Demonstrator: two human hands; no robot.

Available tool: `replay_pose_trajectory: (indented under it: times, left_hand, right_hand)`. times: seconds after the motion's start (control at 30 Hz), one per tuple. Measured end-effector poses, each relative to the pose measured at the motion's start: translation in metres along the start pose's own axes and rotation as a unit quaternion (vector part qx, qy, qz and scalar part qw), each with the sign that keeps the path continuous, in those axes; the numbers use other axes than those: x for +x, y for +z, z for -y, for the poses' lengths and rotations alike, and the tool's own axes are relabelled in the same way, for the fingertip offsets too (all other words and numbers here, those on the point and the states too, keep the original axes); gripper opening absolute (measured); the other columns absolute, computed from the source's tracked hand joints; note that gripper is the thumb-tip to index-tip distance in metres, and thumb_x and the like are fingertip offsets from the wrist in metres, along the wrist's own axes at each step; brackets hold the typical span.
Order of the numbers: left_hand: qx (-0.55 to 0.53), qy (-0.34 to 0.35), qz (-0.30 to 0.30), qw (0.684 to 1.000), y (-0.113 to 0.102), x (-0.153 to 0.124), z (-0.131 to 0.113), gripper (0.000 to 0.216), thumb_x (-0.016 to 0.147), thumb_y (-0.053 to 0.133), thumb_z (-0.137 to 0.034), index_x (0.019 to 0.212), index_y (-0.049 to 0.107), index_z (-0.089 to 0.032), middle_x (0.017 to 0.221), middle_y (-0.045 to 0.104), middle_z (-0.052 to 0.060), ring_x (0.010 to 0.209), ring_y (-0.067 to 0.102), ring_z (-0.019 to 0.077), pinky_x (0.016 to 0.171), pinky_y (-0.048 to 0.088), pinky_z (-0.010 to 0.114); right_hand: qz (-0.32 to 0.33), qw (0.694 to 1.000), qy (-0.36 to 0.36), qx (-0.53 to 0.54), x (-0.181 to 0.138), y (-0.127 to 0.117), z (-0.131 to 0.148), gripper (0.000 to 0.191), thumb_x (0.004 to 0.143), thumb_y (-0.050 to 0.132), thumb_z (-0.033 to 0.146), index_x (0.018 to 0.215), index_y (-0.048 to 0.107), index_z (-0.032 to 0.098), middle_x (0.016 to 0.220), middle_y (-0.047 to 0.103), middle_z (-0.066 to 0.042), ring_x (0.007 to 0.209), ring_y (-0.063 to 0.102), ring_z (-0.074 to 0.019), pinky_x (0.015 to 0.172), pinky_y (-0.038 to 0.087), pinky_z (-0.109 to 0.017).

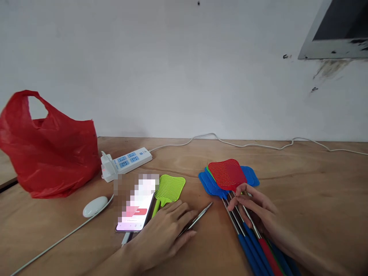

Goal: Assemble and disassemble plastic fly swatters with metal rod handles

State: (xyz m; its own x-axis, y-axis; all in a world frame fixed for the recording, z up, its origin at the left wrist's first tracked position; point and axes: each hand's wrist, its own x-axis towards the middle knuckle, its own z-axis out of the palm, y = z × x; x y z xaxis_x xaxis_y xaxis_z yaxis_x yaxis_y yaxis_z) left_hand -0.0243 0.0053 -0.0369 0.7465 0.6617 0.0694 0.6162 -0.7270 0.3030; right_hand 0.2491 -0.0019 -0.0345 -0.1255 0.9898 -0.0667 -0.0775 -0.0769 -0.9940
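My left hand (175,226) is low over the table, its fingers closed around a slim silver rod (201,216) with a tapered tip, which points up and right. Just beyond that hand lies a yellow-green fly swatter (171,188), its lower part hidden. On the right, several fly swatters lie in a fanned pile. A red fly swatter (227,174) is on top, with a blue fly swatter (211,184) under it and a bit of green showing. My right hand (255,203) pinches the red swatter at its neck, over the metal shafts. Blue and red grips run toward me.
A lit phone (138,207), partly blurred out, lies left of my left hand with a cable plugged in. Farther left are a white mouse-shaped object (94,207), a power strip (133,159) and a red plastic bag (54,153). A white cord (244,145) runs along the wall.
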Motion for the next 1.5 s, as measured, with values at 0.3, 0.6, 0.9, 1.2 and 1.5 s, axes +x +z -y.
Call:
replay_pose_trajectory:
  times: [0.3,0.6,0.9,1.2,1.5]
  left_hand:
    - [-0.07,-0.059,0.005,0.996,0.006,-0.003,-0.005,0.024,0.096,0.046,-0.015,0.114,0.061,-0.022,0.092,0.069,0.003,0.081,0.066,0.0205,0.073,0.048,0.03]
    - [-0.127,-0.078,-0.027,0.988,0.007,0.0,-0.006,0.023,0.095,0.047,-0.015,0.092,0.07,-0.022,0.084,0.07,0.0,0.074,0.062,0.0159,0.069,0.042,0.026]
    - [-0.147,-0.121,-0.04,0.981,0.009,0.002,-0.005,0.022,0.09,0.052,-0.018,0.089,0.074,-0.02,0.067,0.067,-0.001,0.056,0.054,0.0134,0.059,0.039,0.024]
    - [-0.172,-0.117,-0.044,0.977,0.004,0.002,-0.008,0.028,0.097,0.049,-0.03,0.079,0.067,-0.019,0.064,0.059,-0.002,0.057,0.05,0.0135,0.056,0.036,0.024]
    - [-0.316,-0.097,-0.029,0.943,-0.006,-0.003,-0.02,0.043,0.102,0.038,-0.054,0.097,0.065,-0.02,0.073,0.063,0.0,0.067,0.055,0.0148,0.063,0.042,0.025]
  right_hand:
    - [0.006,1.0,0.029,0.001,0.001,0.001,0.001,0.034,0.082,0.068,0.051,0.088,0.052,0.022,0.069,0.07,0.001,0.039,0.046,-0.0069,0.041,0.029,-0.02]
    - [-0.018,0.998,0.017,0.056,0.001,-0.002,-0.001,0.033,0.075,0.064,0.045,0.095,0.065,0.019,0.083,0.077,-0.01,0.052,0.064,-0.018,0.039,0.043,-0.024]
    - [-0.015,0.994,-0.087,-0.059,0.004,-0.007,-0.012,0.027,0.076,0.078,0.046,0.087,0.07,0.022,0.098,0.079,-0.01,0.08,0.075,-0.0259,0.069,0.061,-0.036]
    - [-0.087,0.944,-0.229,-0.223,0.004,-0.014,-0.016,0.018,0.086,0.07,0.034,0.102,0.076,0.027,0.09,0.081,-0.004,0.084,0.078,-0.0248,0.074,0.065,-0.034]
    - [-0.11,0.817,-0.385,-0.415,-0.002,-0.015,-0.017,0.029,0.088,0.067,0.021,0.11,0.075,0.037,0.092,0.08,0.001,0.064,0.076,-0.0213,0.059,0.063,-0.031]
